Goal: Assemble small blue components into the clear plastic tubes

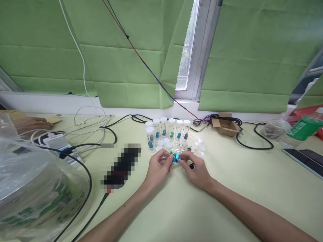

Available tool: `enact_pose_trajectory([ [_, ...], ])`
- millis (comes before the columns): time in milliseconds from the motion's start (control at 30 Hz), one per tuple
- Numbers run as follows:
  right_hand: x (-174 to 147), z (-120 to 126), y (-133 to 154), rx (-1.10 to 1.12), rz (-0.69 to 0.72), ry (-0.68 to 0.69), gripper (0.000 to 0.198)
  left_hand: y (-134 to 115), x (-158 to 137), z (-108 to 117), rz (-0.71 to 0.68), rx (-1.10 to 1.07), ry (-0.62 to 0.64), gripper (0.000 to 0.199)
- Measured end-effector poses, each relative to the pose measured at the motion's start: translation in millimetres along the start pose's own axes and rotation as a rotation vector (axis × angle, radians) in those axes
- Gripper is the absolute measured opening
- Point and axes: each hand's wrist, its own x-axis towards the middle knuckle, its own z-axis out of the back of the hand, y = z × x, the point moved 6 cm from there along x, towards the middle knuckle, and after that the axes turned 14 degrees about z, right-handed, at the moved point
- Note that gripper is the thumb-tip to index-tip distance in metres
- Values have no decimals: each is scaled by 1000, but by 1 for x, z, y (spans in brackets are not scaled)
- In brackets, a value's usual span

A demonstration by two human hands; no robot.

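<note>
My left hand (160, 165) and my right hand (197, 170) meet over the table, fingers pinched around a small blue-and-green part (176, 157). Its exact kind is too small to make out, and fingertips cover its ends. By my right fingers is a small dark round piece (191, 166); I cannot tell whether they touch it. Just beyond my hands stand several clear vials (171, 129) with white caps, each holding a small blue, green or dark piece on thin stems. Loose white caps (169, 146) lie in front of the vials.
A bulky plastic bag (37, 198) fills the near left, beside a blurred-out dark object (121, 168), a white power strip (59, 148) and cables. Another person's hand (32, 125) rests far left. Rightward are an open cardboard box (226, 127), a bottle (304, 129) and a phone (302, 163).
</note>
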Motion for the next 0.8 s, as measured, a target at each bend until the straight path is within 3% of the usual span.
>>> enact_pose_trajectory([
  [300,1,0,0,-42,-97,30,14,2,-1,1,-10,40,-16,28],
  [567,2,1,6,-5,14,46,17,3,1,3,-9,24,-38,28],
  [800,-3,-3,-4,1,1,35,17,2,0,2,-11,29,-36,28],
])
